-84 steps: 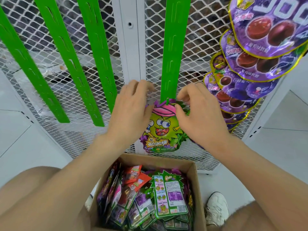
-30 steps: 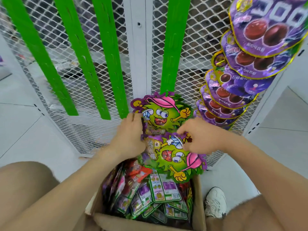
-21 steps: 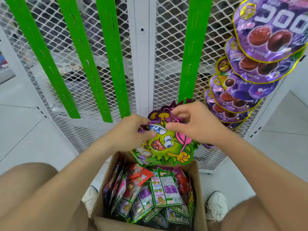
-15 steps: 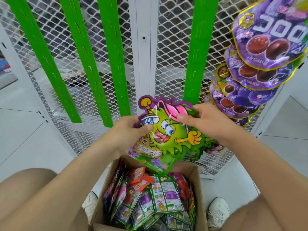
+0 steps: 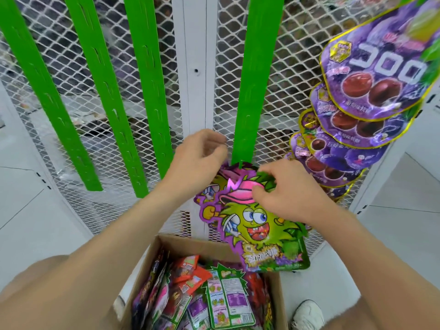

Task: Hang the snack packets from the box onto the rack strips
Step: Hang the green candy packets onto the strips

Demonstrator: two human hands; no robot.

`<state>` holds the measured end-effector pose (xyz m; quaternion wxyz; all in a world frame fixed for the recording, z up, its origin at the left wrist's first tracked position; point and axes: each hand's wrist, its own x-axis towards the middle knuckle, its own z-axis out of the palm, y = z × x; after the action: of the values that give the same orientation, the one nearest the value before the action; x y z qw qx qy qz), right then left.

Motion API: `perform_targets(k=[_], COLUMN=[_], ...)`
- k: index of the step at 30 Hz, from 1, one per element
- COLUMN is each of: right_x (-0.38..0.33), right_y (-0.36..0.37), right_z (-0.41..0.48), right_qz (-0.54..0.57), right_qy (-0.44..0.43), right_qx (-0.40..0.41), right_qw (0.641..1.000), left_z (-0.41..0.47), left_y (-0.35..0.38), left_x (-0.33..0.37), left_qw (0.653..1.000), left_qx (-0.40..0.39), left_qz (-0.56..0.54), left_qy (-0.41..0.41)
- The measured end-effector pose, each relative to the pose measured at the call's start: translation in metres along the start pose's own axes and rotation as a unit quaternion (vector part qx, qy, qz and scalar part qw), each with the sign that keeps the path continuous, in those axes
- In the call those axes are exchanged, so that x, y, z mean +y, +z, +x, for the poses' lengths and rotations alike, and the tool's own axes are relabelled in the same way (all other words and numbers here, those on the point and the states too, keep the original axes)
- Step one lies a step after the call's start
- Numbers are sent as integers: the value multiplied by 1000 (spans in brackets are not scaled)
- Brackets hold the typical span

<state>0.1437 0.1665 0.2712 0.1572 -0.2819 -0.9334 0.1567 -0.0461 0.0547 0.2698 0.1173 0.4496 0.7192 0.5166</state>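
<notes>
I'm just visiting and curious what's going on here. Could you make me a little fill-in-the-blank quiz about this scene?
1. The rack strips are coloured ____.
2. The cartoon packet under the right hand shows a character in a ____ cap.
3. The spare packets wait in a cardboard ____.
4. The purple packets already hang on the ____ side.

Answers: green; pink; box; right

Right hand (image 5: 283, 198) pinches top edge of glossy green-and-purple cartoon snack packet (image 5: 257, 225), fingertips on its pink cap. Left hand (image 5: 197, 163) curled just beside, fingers at bottom end of green slotted plastic strip (image 5: 252, 91). Open cardboard box of packets (image 5: 188, 244) below both hands.
</notes>
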Motion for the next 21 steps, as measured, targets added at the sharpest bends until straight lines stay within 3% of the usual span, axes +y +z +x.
perform_targets(k=[7,12,21], right_x=[12,13,-17], right_y=[-4,-4,-4], right_z=[7,10,9], right_qz=[19,216,166], right_qy=[-63,-20,-20], right_qx=[26,63,186], right_qw=[997,974,968], left_z=[2,1,1], left_y=[15,0,-13], left_x=[14,21,34], left_qw=[998,998,988], left_qx=[19,-47,-126], left_qz=[19,-31,-34], left_qy=[51,-25,-85])
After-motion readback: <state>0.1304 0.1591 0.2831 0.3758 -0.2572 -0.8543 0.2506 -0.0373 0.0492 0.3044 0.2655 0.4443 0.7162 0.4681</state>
